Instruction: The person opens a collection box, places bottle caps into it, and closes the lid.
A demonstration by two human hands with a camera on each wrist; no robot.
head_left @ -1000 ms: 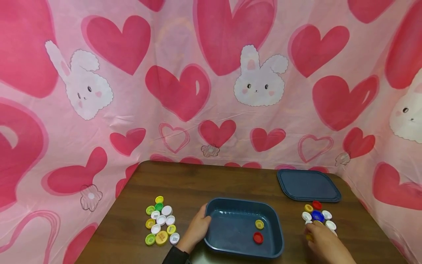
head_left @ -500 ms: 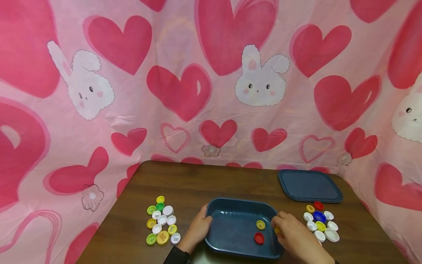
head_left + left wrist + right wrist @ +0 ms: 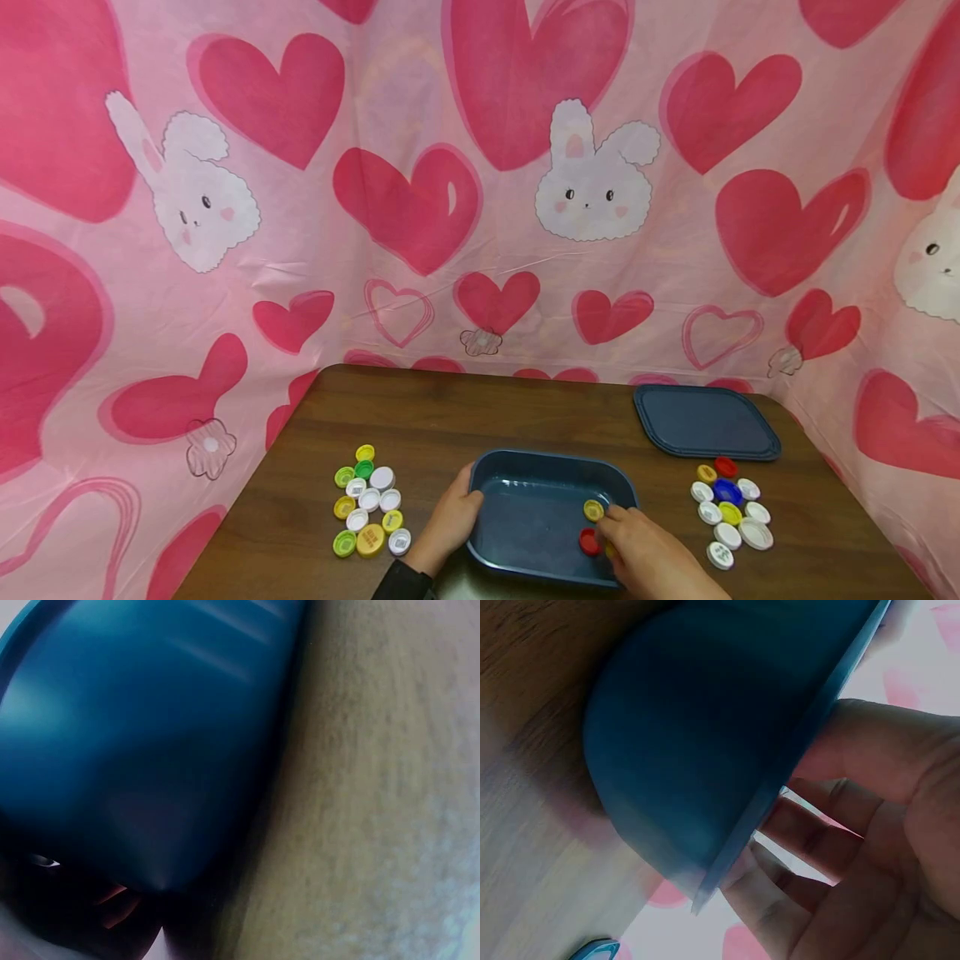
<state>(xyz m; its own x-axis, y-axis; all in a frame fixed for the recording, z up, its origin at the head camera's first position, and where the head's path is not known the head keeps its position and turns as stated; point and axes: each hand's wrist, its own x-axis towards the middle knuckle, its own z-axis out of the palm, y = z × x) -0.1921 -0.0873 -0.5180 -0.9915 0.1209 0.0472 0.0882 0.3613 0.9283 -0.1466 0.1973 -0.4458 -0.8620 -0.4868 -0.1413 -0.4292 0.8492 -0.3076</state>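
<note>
A dark blue rectangular plastic box [image 3: 536, 533] stands on the table. My left hand [image 3: 450, 517] grips its left rim, thumb over the edge. Over the box's right rim reaches my right hand [image 3: 641, 550], its fingers pinching a yellow bottle cap [image 3: 610, 551] that is mostly hidden beneath them. Inside lie a second yellow bottle cap [image 3: 593, 510] and a red bottle cap [image 3: 588, 542], close to those fingers. In the right wrist view the box's wall [image 3: 682, 750] hides the fingertips. The left wrist view shows mostly the box's outer side [image 3: 150, 735].
Left of the box, several white, yellow and green caps [image 3: 368, 500] lie grouped on the brown table [image 3: 450, 417]. On the right is another group of white, yellow, blue and red caps [image 3: 727, 492]. A dark blue lid [image 3: 705, 422] lies at the back right.
My right hand has moved left from the right-hand cap group, over the rim and down into the box, carrying a yellow bottle cap. The left hand has stayed on the box.
</note>
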